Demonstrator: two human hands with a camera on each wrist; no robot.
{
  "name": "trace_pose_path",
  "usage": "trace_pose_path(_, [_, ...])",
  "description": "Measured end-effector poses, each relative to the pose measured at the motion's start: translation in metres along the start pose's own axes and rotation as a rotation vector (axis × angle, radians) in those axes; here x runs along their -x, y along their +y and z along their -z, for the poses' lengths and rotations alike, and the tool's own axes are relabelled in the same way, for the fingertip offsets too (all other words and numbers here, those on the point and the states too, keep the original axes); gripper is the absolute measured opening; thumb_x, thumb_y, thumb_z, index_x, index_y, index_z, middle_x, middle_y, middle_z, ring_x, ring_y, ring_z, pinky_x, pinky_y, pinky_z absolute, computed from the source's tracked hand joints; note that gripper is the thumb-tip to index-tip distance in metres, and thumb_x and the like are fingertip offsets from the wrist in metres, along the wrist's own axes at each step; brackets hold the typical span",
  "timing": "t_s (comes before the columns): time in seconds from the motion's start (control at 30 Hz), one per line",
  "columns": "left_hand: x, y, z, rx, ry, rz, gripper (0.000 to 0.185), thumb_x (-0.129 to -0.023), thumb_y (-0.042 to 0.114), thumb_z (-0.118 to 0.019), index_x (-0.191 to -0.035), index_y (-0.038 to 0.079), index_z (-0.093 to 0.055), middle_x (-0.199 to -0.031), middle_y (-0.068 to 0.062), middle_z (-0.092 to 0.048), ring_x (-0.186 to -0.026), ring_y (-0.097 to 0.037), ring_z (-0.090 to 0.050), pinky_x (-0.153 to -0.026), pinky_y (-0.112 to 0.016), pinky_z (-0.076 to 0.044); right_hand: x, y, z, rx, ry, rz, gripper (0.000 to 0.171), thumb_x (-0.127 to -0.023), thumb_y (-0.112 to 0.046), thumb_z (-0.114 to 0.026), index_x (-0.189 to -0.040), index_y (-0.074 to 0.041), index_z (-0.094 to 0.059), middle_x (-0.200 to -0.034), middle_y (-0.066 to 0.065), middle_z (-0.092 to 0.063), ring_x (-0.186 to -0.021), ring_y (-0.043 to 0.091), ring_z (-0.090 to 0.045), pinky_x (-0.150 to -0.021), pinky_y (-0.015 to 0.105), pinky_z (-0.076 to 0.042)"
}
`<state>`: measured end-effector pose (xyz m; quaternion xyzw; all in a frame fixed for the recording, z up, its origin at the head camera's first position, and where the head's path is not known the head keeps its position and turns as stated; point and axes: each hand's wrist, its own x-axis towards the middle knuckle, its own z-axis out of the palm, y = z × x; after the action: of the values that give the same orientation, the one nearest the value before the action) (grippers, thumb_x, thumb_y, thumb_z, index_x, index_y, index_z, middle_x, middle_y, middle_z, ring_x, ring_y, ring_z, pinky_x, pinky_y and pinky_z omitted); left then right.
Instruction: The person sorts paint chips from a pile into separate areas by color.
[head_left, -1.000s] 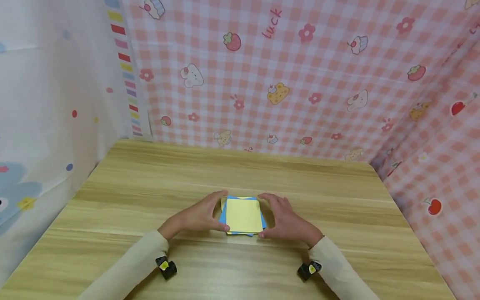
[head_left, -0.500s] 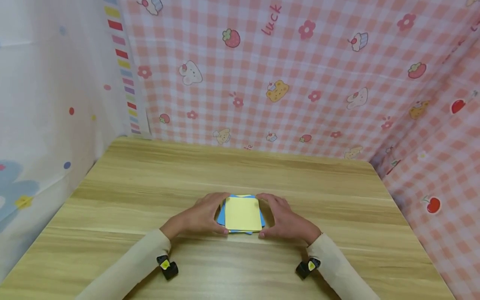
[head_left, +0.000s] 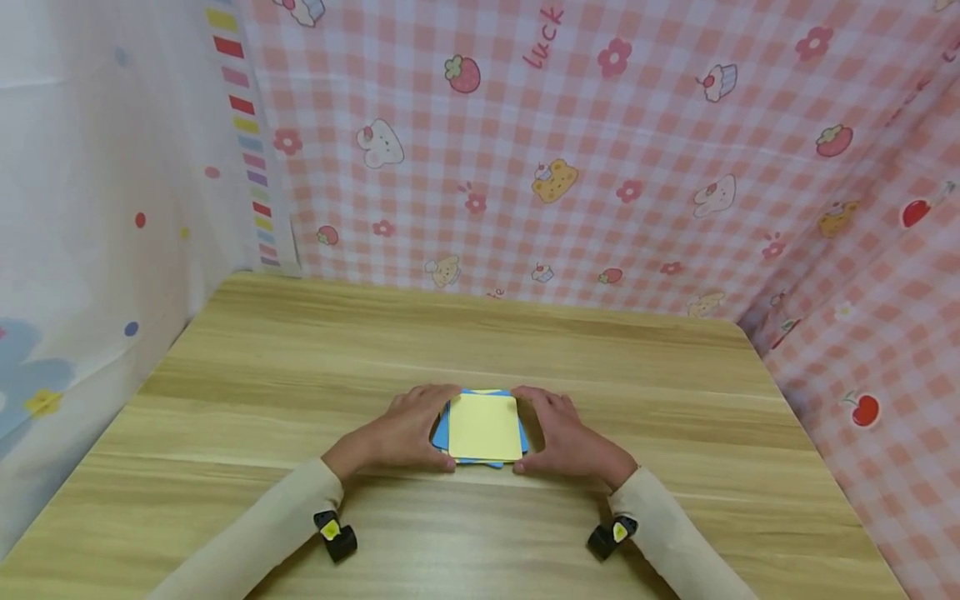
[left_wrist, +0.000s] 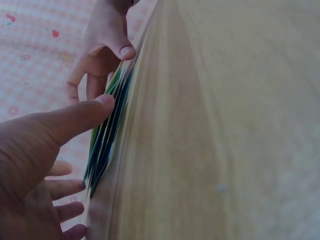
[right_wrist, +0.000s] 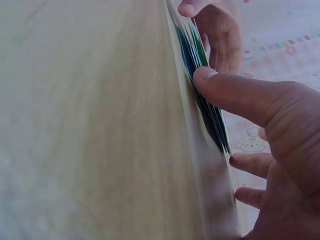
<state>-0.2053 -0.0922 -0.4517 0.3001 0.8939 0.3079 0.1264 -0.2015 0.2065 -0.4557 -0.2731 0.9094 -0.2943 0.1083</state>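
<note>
A stack of paper squares, yellow on top with blue sheets showing at its edges, lies flat on the wooden table near the front. My left hand flanks its left side and my right hand its right side. Each thumb touches the near edge and the fingers reach the far edge. In the left wrist view my thumb lies straight against the stack's layered edge. The right wrist view shows my right thumb pressing the stack's edge the same way.
Pink checked cloth hangs behind and to the right of the table. A white patterned sheet hangs on the left. Small black clips sit on both cream sleeves.
Both hands have closed in a little on the stack, and less blue paper sticks out at its sides. The stack has shifted slightly to the left.
</note>
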Motion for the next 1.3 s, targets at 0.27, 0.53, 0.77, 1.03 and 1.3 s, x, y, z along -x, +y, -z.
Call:
trace_pose_path(0.27, [-0.001, -0.003, 0.0, 0.009, 0.007, -0.01, 0.1, -0.078, 0.044, -0.086, -0.157, 0.014, -0.032, -0.158, -0.007, -0.037, -0.145, -0.033, -0.028, -0.111, -0.057, -0.027, 0.0, -0.001, 0.0, -0.007, 0.01, -0.003, 0.102, -0.075, -0.036, -0.091, -0.154, -0.016, -0.029, -0.158, 0.007, -0.035, -0.142, 0.034, -0.029, -0.116, 0.058, -0.024])
trace_pose_path(0.53, [0.002, 0.001, 0.004, 0.059, 0.023, -0.016, 0.097, -0.079, 0.038, -0.087, -0.155, 0.01, -0.033, -0.157, -0.011, -0.037, -0.145, -0.034, -0.03, -0.114, -0.063, -0.025, -0.001, -0.001, 0.001, 0.001, 0.028, -0.012, 0.103, -0.074, -0.037, -0.092, -0.154, -0.017, -0.031, -0.158, 0.008, -0.035, -0.143, 0.036, -0.028, -0.115, 0.059, -0.029])
trace_pose_path(0.77, [0.002, 0.003, 0.005, 0.059, 0.021, -0.005, 0.098, -0.08, 0.037, -0.087, -0.156, 0.009, -0.032, -0.159, -0.012, -0.035, -0.146, -0.035, -0.028, -0.115, -0.065, -0.023, 0.001, -0.004, 0.003, -0.019, 0.03, -0.009, 0.103, -0.074, -0.037, -0.092, -0.154, -0.016, -0.03, -0.158, 0.008, -0.035, -0.142, 0.035, -0.029, -0.114, 0.058, -0.031])
trace_pose_path(1.03, [0.003, 0.006, 0.007, 0.052, 0.03, -0.013, 0.098, -0.08, 0.037, -0.087, -0.156, 0.009, -0.032, -0.158, -0.012, -0.036, -0.146, -0.035, -0.028, -0.113, -0.067, -0.024, 0.002, -0.01, 0.007, -0.022, 0.027, 0.049, 0.101, -0.077, -0.029, -0.091, -0.153, -0.009, -0.028, -0.156, 0.012, -0.038, -0.146, 0.032, -0.033, -0.12, 0.062, -0.014])
trace_pose_path(1.3, [0.008, 0.011, 0.014, 0.047, 0.051, -0.033, 0.099, -0.079, 0.037, -0.088, -0.156, 0.008, -0.032, -0.16, -0.013, -0.034, -0.148, -0.037, -0.026, -0.113, -0.069, -0.022, 0.004, -0.019, 0.01, -0.072, 0.047, 0.04, 0.101, -0.078, -0.025, -0.09, -0.155, -0.007, -0.026, -0.157, 0.013, -0.034, -0.145, 0.032, -0.033, -0.116, 0.056, -0.032])
